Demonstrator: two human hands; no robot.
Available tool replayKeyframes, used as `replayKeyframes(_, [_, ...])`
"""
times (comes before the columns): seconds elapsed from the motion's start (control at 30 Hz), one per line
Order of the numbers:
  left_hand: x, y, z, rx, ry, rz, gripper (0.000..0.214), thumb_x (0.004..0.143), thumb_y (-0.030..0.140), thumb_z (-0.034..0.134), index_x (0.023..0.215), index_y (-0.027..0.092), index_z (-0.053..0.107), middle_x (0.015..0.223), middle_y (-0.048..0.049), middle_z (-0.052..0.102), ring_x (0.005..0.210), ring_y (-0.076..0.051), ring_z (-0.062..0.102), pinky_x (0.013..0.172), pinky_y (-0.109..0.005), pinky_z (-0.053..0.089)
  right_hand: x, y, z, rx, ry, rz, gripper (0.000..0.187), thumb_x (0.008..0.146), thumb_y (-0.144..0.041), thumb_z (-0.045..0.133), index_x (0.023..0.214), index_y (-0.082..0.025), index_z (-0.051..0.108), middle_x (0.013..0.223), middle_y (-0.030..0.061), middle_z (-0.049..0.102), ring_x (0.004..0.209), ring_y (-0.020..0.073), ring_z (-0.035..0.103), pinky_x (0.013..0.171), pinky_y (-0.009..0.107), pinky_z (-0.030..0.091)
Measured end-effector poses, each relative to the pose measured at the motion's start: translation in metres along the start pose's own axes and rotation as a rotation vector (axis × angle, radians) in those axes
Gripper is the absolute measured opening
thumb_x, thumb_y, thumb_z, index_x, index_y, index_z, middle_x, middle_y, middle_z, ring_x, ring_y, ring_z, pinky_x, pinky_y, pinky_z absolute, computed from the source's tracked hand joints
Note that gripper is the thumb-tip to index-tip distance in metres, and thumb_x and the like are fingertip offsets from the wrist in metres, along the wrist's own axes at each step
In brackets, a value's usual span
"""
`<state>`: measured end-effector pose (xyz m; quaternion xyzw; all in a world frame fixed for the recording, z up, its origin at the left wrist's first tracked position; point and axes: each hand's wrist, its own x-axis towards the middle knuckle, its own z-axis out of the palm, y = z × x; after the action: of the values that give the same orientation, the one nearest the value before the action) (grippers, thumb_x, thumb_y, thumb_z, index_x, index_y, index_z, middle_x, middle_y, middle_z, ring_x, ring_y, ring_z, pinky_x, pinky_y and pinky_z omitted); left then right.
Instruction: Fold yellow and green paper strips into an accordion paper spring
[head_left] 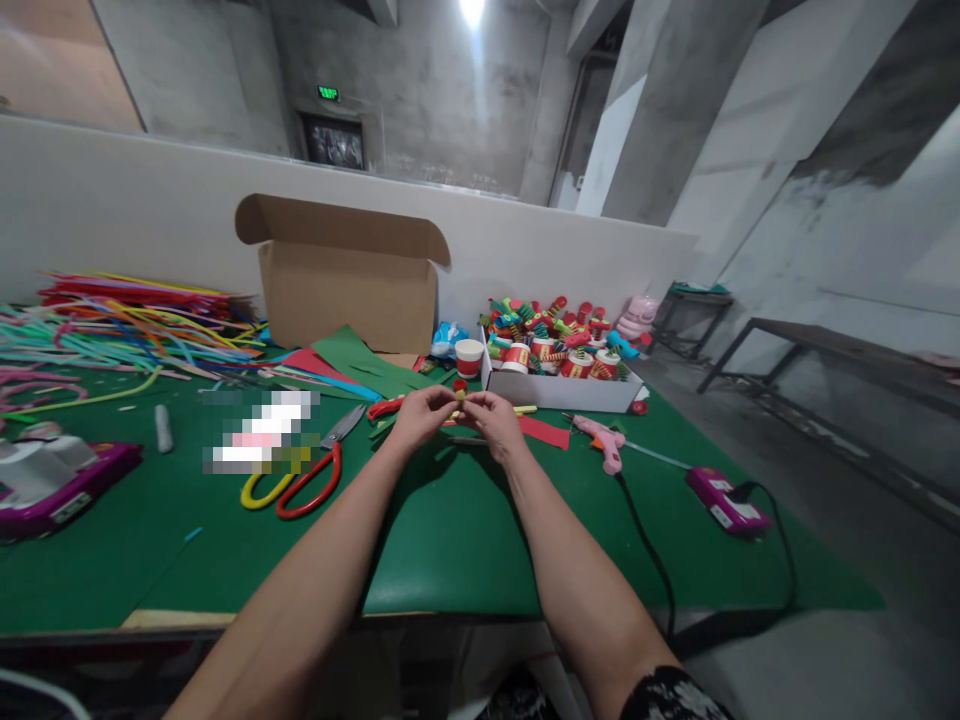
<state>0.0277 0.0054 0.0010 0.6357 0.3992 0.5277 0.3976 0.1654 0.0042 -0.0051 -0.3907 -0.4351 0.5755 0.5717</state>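
Note:
Both my left hand (422, 415) and my right hand (491, 415) are raised over the middle of the table, fingertips pinched together around a small red and yellow-green piece (460, 388). It is too small to make out exactly. Below and beside my hands lie a red strip (544, 432) and some green and yellow strips. A second pair of red-handled scissors or a similar red tool (384, 408) is partly hidden by my left hand. Just behind the hands stands a red and white paper cup (469, 358).
Large scissors (311, 475) lie left; a pink glue gun (602, 440) and purple power strip (727, 500) lie right. A white box (562, 390) holds several colourful crafts. Pipe cleaners (135, 320), green sheets (360, 360) and an open cardboard box (349, 295) are behind.

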Motion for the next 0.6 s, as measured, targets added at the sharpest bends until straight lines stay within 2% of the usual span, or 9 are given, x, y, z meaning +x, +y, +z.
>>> replayKeyframes(0.13, [0.003, -0.01, 0.002, -0.26, 0.03, -0.173, 0.03, 0.055, 0.039, 0.075, 0.068, 0.014, 0.063, 0.058, 0.0007, 0.06, 0.052, -0.011, 0.052, 0.054, -0.023, 0.041, 0.003, 0.003, 0.001, -0.091, 0.0, -0.069, 0.032, 0.048, -0.031, 0.079, 0.068, -0.017, 0.058, 0.056, -0.0054, 0.06, 0.053, 0.0108, 0.06, 0.063, 0.027, 0.054])
replayKeyframes(0.27, [0.003, -0.016, 0.002, -0.45, 0.028, -0.28, 0.038, 0.045, 0.036, 0.082, 0.067, 0.014, 0.061, 0.06, 0.0003, 0.061, 0.055, -0.011, 0.056, 0.058, -0.025, 0.044, 0.004, 0.004, 0.0, -0.144, -0.012, -0.09, 0.03, 0.051, -0.029, 0.076, 0.069, -0.018, 0.056, 0.058, -0.0053, 0.061, 0.055, 0.0121, 0.063, 0.065, 0.028, 0.055])
replayKeyframes(0.6, [0.004, -0.015, 0.004, -0.362, 0.119, -0.245, 0.034, 0.041, 0.033, 0.082, 0.059, 0.014, 0.059, 0.05, 0.002, 0.058, 0.047, -0.009, 0.05, 0.049, -0.022, 0.038, 0.003, 0.007, -0.003, -0.271, 0.013, -0.027, 0.026, 0.061, -0.027, 0.072, 0.073, -0.02, 0.05, 0.051, -0.0062, 0.059, 0.051, 0.0133, 0.062, 0.057, 0.027, 0.054])
